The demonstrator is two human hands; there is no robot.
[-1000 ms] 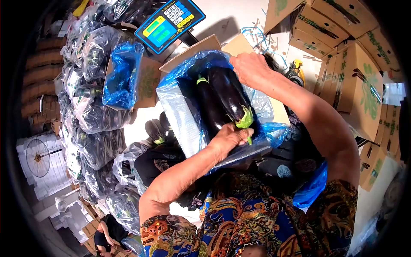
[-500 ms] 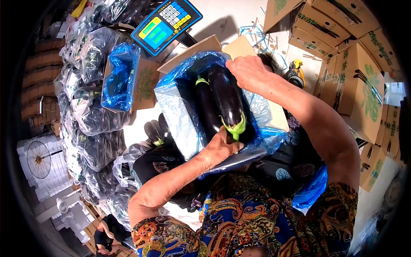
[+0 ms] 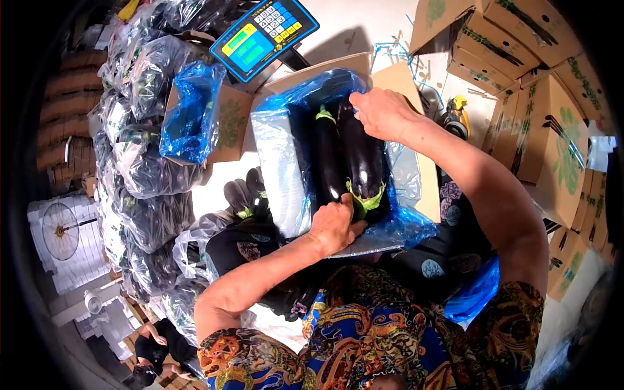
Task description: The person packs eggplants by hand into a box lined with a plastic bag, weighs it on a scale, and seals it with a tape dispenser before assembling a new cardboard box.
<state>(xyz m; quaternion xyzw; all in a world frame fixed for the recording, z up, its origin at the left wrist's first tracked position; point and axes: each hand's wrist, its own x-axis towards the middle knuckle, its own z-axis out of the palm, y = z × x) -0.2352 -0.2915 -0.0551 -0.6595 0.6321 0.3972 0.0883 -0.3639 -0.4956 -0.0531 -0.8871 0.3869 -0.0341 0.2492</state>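
Head view: the right eggplant [image 3: 366,156] lies beside the left eggplant [image 3: 329,159] in a lined box [image 3: 427,182]; left hand [image 3: 333,227] at its green near end, right hand [image 3: 383,116] curled at its far end. Whether either's fingers clamp it, I cannot tell. Beyond, left: a scale [image 3: 263,39].

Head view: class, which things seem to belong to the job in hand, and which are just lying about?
Likely in the job:
left hand, right hand
two eggplants
blue plastic liner around them
open cardboard box

Seemingly lying about for now:
bagged eggplants
yellow-and-black tool
stacked cartons
keypad display, though it may serve the job
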